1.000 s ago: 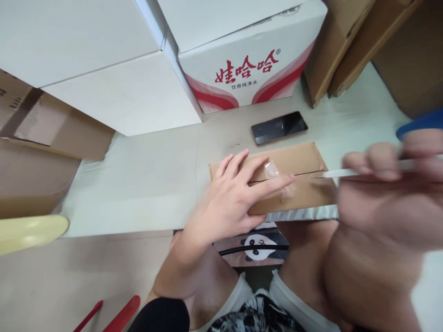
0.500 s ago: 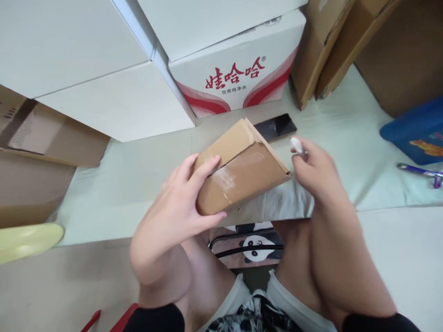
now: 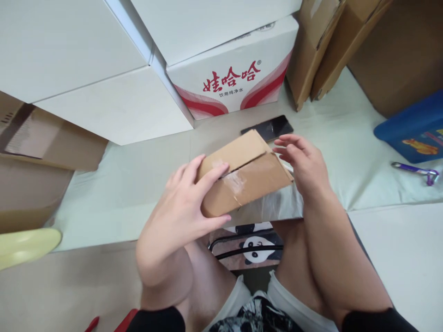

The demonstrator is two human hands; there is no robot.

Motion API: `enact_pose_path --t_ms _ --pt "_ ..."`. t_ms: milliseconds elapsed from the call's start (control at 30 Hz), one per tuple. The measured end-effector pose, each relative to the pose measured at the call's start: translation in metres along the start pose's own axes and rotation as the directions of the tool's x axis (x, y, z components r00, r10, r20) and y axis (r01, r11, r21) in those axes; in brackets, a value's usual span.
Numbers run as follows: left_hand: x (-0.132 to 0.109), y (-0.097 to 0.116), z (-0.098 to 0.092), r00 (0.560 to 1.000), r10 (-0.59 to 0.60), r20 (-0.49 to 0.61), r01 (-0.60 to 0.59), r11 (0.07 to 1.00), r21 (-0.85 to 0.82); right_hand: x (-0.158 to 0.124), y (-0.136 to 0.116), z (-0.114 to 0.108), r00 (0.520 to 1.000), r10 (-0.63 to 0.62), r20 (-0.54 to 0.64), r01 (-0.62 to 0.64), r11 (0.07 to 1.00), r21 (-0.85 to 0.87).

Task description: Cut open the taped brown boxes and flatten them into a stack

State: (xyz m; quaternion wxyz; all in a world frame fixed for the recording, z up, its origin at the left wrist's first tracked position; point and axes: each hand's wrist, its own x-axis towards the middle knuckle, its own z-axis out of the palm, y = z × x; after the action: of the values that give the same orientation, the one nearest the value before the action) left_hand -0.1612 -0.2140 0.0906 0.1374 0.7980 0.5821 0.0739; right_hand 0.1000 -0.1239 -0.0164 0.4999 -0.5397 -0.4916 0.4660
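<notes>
A small brown cardboard box [image 3: 249,180] is tilted above the front edge of the cloth-covered surface. My left hand [image 3: 188,198] grips its left end, with the thumb along the near lower side and the fingers over the top. Clear tape shows on its side, and a seam runs along it. My right hand [image 3: 301,161] is at the box's right end, its upper fingers stretched out by the corner flap. Between that hand and the box a small white object [image 3: 286,164] shows in part; it seems to stay in the hand, mostly hidden by the fingers.
A dark phone [image 3: 277,127] lies behind the box. Farther back stand a white and red carton [image 3: 231,87], white drawers [image 3: 114,101] and brown cardboard [image 3: 311,60]. To the right are a blue container [image 3: 415,131] and a purple-handled tool [image 3: 411,168]; a yellow-green object [image 3: 31,246] is at left.
My right hand has moved left to the box's right end and its upper fingers have straightened. The white object it held is now mostly hidden. My left hand keeps its grip; the box has turned slightly.
</notes>
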Motion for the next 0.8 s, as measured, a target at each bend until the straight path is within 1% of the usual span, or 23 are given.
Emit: enact_pose_path --t_ms 33,67,100,167,267,367,433,500,567,633,700,733,800 --pt "0.000 0.001 0.000 1.000 0.018 0.014 -0.018 1.000 -0.013 -0.002 -0.003 0.001 0.999 -0.051 0.007 0.050 0.992 0.117" --pt "0.000 0.002 -0.001 0.999 0.035 0.025 -0.034 0.999 -0.037 -0.004 -0.006 0.002 0.994 -0.111 0.017 0.106 0.976 0.191" --pt "0.000 0.003 -0.002 0.998 0.050 0.029 -0.048 0.997 -0.067 -0.007 -0.009 0.002 0.985 -0.172 0.026 0.162 0.960 0.230" --pt "-0.001 0.003 -0.005 0.998 0.067 0.013 -0.064 0.990 -0.127 -0.011 -0.013 0.002 0.962 -0.265 0.061 0.244 0.940 0.238" --pt "-0.003 0.000 -0.010 0.998 0.040 -0.049 -0.047 0.987 -0.155 -0.013 -0.016 -0.001 0.933 -0.334 0.132 0.304 0.930 0.205" --pt "-0.004 -0.008 -0.012 0.993 0.000 -0.122 -0.019 0.987 -0.156 -0.012 -0.013 -0.002 0.926 -0.335 0.171 0.304 0.934 0.187" --pt "-0.002 -0.015 -0.012 0.993 0.003 -0.122 -0.025 0.983 -0.181 -0.011 -0.011 -0.002 0.933 -0.314 0.176 0.279 0.940 0.199" --pt "0.000 -0.020 -0.011 0.998 0.048 -0.038 -0.055 0.972 -0.226 -0.012 -0.009 0.000 0.941 -0.272 0.200 0.221 0.944 0.244" --pt "0.003 -0.023 -0.010 0.993 0.105 0.054 -0.087 0.959 -0.269 -0.014 -0.010 0.002 0.942 -0.227 0.246 0.150 0.944 0.295" --pt "0.006 -0.024 -0.008 0.988 0.128 0.084 -0.098 0.951 -0.294 -0.017 -0.010 0.004 0.939 -0.211 0.272 0.115 0.937 0.330" --pt "0.008 -0.024 -0.007 0.991 0.122 0.063 -0.096 0.945 -0.314 -0.018 -0.010 0.006 0.938 -0.228 0.261 0.130 0.929 0.346" --pt "0.009 -0.025 -0.006 0.991 0.121 0.049 -0.099 0.940 -0.328 -0.019 -0.010 0.007 0.939 -0.249 0.239 0.156 0.924 0.349" --pt "0.010 -0.026 -0.003 0.993 0.118 0.012 -0.106 0.928 -0.357 -0.019 -0.008 0.009 0.933 -0.320 0.163 0.254 0.909 0.331"
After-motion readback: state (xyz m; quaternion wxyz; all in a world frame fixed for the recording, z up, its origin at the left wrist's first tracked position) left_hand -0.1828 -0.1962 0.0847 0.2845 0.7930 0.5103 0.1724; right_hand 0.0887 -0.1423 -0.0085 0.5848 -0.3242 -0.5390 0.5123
